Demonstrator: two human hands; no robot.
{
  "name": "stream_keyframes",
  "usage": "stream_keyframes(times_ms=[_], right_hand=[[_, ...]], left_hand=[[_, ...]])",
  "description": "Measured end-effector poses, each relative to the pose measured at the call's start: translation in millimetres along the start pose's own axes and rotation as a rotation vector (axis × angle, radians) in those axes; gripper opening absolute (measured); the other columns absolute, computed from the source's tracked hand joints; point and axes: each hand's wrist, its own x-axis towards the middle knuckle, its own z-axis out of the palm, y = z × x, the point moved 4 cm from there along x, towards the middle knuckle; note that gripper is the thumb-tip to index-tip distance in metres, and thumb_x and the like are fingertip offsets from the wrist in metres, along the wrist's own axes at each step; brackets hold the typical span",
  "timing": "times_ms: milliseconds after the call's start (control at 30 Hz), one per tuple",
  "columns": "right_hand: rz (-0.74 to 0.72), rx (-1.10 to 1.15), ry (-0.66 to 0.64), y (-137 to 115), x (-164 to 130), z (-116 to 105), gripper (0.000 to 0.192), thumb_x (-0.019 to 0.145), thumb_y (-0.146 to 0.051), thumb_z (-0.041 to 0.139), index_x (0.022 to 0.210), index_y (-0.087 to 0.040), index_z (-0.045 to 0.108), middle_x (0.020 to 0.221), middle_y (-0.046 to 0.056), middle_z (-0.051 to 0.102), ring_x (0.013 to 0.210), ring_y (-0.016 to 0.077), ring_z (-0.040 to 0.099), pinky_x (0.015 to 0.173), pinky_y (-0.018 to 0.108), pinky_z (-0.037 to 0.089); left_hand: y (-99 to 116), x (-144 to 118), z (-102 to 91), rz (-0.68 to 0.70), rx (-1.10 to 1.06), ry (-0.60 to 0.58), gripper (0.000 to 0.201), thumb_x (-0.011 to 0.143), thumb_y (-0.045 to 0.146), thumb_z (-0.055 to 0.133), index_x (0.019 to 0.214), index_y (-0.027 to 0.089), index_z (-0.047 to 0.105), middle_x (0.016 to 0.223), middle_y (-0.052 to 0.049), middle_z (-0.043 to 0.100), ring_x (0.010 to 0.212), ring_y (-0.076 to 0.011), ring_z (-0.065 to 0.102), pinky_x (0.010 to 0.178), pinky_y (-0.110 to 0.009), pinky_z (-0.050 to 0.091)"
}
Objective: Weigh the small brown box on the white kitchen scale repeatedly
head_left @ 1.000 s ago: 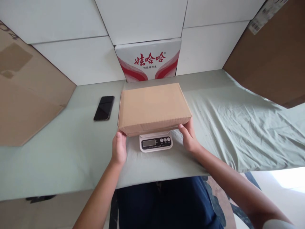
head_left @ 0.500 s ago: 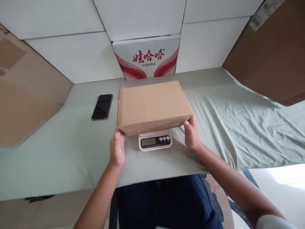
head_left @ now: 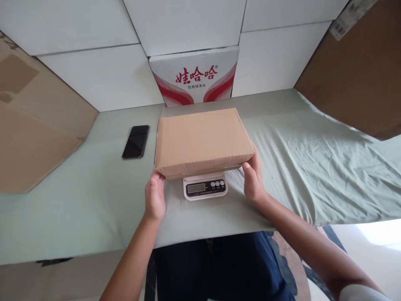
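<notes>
Both hands hold a closed cardboard box (head_left: pixel 202 140) by its near corners. Left hand (head_left: pixel 154 196) has its grip pressed against the near left corner, fingertips tucked up under the bottom edge. Right hand (head_left: pixel 253 179) wraps the near right corner, thumb on the near face and fingers along the right side; this grip is closed on the cardboard too. The box is plain brown, lies flat and level, and sits over a small white kitchen scale (head_left: pixel 205 187), covering the platform so that only the scale's near strip with the display and three buttons shows. Whether the box rests fully on the platform or is partly carried by the hands cannot be told.

The scale stands on a surface (head_left: pixel 78 200) covered with a pale green cloth, smooth on the left and wrinkled on the right. A black phone (head_left: pixel 136 141) lies face up on the cloth, left of the box and apart from it. Behind the box, against the white panelled wall, stands a white carton with red characters (head_left: pixel 194 75). Large brown cardboard sheets lean in at the far left (head_left: pixel 34 133) and far right (head_left: pixel 360 71).
</notes>
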Motion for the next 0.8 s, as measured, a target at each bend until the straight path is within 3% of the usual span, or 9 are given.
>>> stream_keyframes(times_ms=[100,200,367,467,533,667,800], right_hand=[[0.021,0.036,-0.007,0.6,0.1,1.7,0.062,0.099,-0.062,0.045,0.157,-0.039,0.039,0.167,0.001,0.043,0.155,0.0330,0.041,0.129,0.057,0.037],[0.033,0.088,-0.003,-1.2,17.3,1.8,0.064,0.098,-0.064,0.047,0.156,-0.039,0.039,0.166,0.001,0.044,0.155,0.0343,0.041,0.129,0.059,0.038],[-0.069,0.072,0.009,2.9,92.3,10.3,0.070,0.093,-0.079,0.043,0.152,-0.041,0.039,0.164,-0.001,0.044,0.153,0.0357,0.041,0.126,0.061,0.039],[-0.106,0.101,0.009,25.7,132.6,27.2,0.076,0.090,-0.082,0.042,0.151,-0.036,0.039,0.164,0.001,0.044,0.153,0.0349,0.041,0.126,0.059,0.038],[-0.053,0.134,0.035,47.9,145.9,37.3,0.077,0.090,-0.081,0.042,0.149,-0.032,0.041,0.162,0.005,0.047,0.152,0.0330,0.042,0.128,0.057,0.035],[0.084,0.142,0.074,81.9,143.3,44.8,0.075,0.087,-0.080,0.045,0.143,-0.028,0.045,0.156,0.009,0.052,0.149,0.0307,0.045,0.129,0.056,0.032],[0.117,0.111,0.083,91.7,134.4,38.5,0.072,0.087,-0.078,0.048,0.140,-0.030,0.046,0.155,0.008,0.054,0.147,0.0299,0.047,0.129,0.057,0.032]], left_hand=[[3.4,-1.1,1.0,0.015,-0.007,0.000,0.068,0.092,0.076,0.049,0.124,0.021,0.074,0.127,-0.014,0.074,0.132,-0.0321,0.064,0.114,-0.047,0.048],[17.2,14.7,8.7,0.035,-0.040,-0.063,0.067,0.093,0.075,0.046,0.124,0.022,0.074,0.128,-0.013,0.074,0.134,-0.0323,0.063,0.115,-0.047,0.047],[35.1,92.8,30.9,0.119,-0.107,-0.123,0.070,0.087,0.082,0.049,0.120,0.026,0.075,0.138,-0.012,0.070,0.143,-0.0339,0.056,0.120,-0.049,0.042],[14.9,138.8,41.9,0.057,-0.122,-0.127,0.074,0.086,0.085,0.046,0.121,0.026,0.073,0.147,-0.012,0.064,0.150,-0.0326,0.049,0.125,-0.051,0.036],[-6.2,155.3,44.5,-0.013,-0.108,-0.098,0.077,0.088,0.086,0.039,0.125,0.026,0.071,0.153,-0.014,0.059,0.154,-0.0305,0.044,0.127,-0.051,0.031],[-39.5,159.0,43.1,-0.106,-0.066,-0.092,0.084,0.088,0.087,0.033,0.133,0.025,0.068,0.159,-0.016,0.054,0.155,-0.0286,0.042,0.127,-0.048,0.029],[-49.4,155.2,38.2,-0.129,-0.033,-0.117,0.089,0.086,0.090,0.035,0.136,0.025,0.067,0.161,-0.016,0.051,0.155,-0.0288,0.042,0.126,-0.046,0.032]])
